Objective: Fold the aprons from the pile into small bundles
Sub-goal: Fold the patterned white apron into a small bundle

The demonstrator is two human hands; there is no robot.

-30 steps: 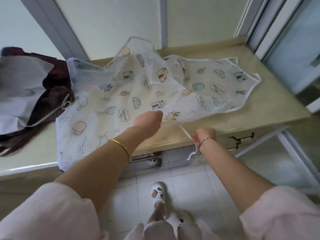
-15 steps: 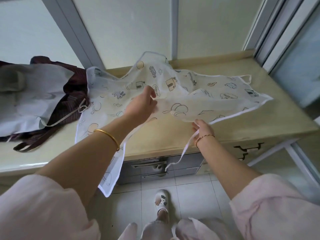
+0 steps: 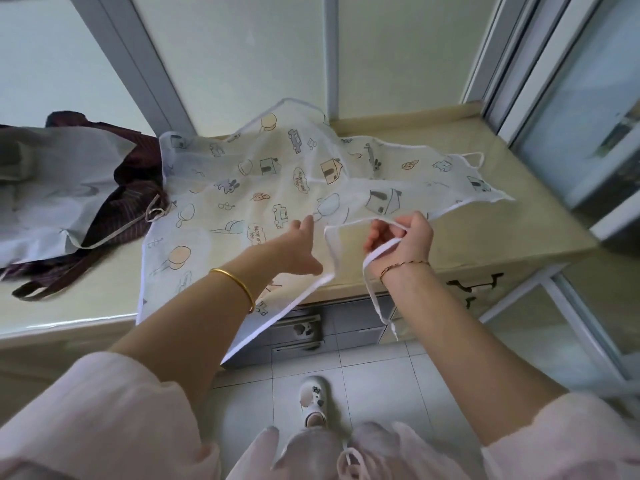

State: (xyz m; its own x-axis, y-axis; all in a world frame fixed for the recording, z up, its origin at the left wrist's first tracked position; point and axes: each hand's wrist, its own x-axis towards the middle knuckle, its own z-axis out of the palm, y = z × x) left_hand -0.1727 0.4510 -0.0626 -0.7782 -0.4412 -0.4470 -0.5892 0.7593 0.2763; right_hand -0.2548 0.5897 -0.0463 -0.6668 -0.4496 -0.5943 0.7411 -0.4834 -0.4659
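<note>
Pile (image 3: 69,188) at counter (image 3: 485,220) left, untouched. Printed apron (image 3: 263,181) spread mid-counter, near corner overhanging. Left hand (image 3: 298,247) flat, fingers apart, pinning cloth. Right hand (image 3: 405,237) clamped on tie strap (image 3: 372,289). Tuck strap inside fold; keep edges aligned.

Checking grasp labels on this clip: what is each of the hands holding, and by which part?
Right hand grips the printed apron by its white tie strap. Left hand is open, flat against the apron's near edge, gripping nothing.

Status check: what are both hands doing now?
Left hand open, flat on printed apron. Right hand gripping its white strap. Apron unfolded, overhanging counter. Nothing blocking.
</note>
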